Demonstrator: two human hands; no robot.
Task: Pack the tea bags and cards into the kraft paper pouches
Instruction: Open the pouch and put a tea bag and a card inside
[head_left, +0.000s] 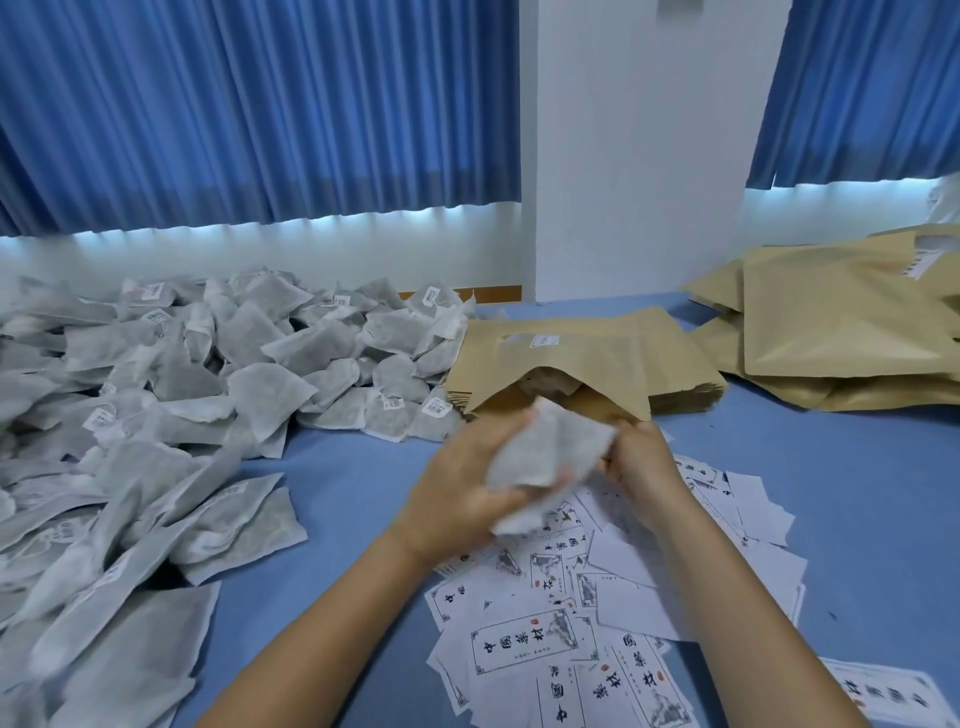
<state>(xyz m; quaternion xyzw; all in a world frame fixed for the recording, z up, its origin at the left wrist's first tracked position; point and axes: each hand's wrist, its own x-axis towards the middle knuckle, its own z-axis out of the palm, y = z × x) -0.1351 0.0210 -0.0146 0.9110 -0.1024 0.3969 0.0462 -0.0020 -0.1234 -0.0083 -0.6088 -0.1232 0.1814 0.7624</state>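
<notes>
My left hand (462, 486) grips a white tea bag (545, 457) just in front of the open mouth of a kraft pouch (571, 358). That pouch lies on top of a flat stack of pouches, and more tea bags show inside its mouth. My right hand (641, 460) sits at the pouch's near right edge, fingers against the tea bag's right end; its grasp is partly hidden. A large heap of tea bags (182, 384) covers the table's left. Printed cards (597, 623) lie scattered under my forearms.
A pile of filled kraft pouches (841, 322) lies at the far right. The blue table (841, 493) runs to a white wall and pillar with blue curtains behind. Bare table shows at right, between the cards and the pouch piles.
</notes>
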